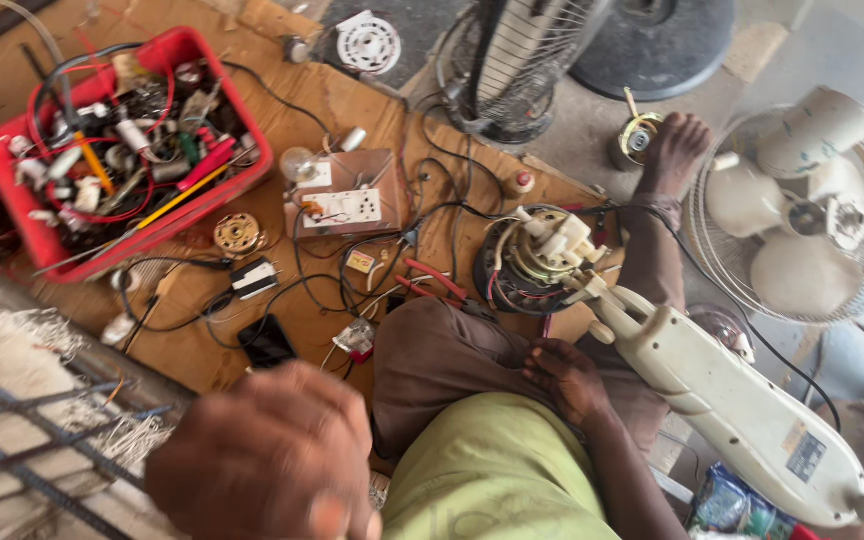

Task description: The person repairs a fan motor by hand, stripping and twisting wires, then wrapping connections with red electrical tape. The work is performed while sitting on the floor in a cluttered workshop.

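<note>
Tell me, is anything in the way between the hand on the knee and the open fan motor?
Nothing visible blocks it. The right hand rests on the knee, and the fan motor lies just beyond on the cardboard. Only red-handled pliers lie off to one side.

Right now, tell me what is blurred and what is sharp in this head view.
Head view: the left hand close to the lens is smeared by blur; the right hand on the lap, the red tray of parts and the cream fan body are fairly sharp; light is even daylight, no hard glare.
</note>
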